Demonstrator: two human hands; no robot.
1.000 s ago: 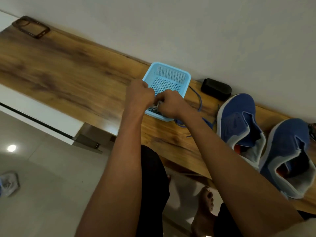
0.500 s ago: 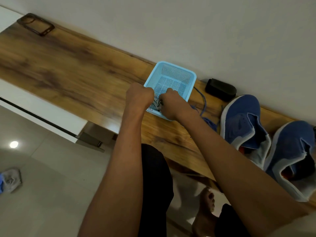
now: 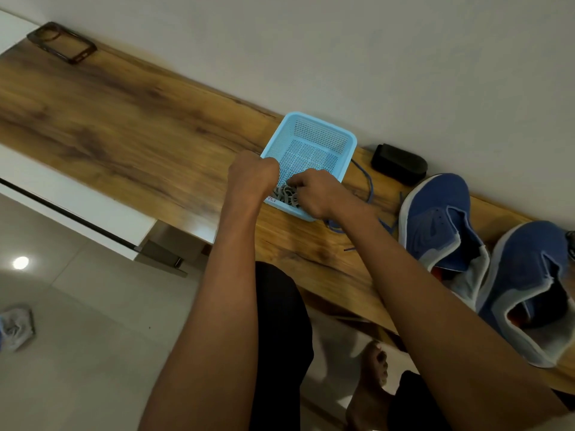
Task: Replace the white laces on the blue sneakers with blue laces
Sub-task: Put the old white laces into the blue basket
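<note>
White laces [image 3: 287, 195] are bundled in a loose heap at the near end of the light blue basket [image 3: 320, 135], and both hands are right on them. The right hand [image 3: 314, 194] has its fingers curled down into the bundle, gripping the laces. The left hand [image 3: 250, 177] sits at the basket's near left corner, fingers folded under and turned away from us; it touches the heap, but whether it actually holds a lace, I cannot tell. Just beside the basket on the right, a blue lace [image 3: 368, 194] trails across the wooden tabletop [image 3: 130, 132], looping from the basket's far right side down past the right wrist. Further right, the two blue sneakers [image 3: 441, 219] stand side by side with toes toward the wall, no laces in them, tongues loose, pale lining showing at the openings; the second one [image 3: 529, 275] sits nearest the right edge. A black case [image 3: 398, 164] lies against the wall between basket and shoes. Far left on the table, well apart, lies a dark phone case [image 3: 62, 46]. Down on the tiled floor at the left there is a crumpled cloth [image 3: 15, 326].
</note>
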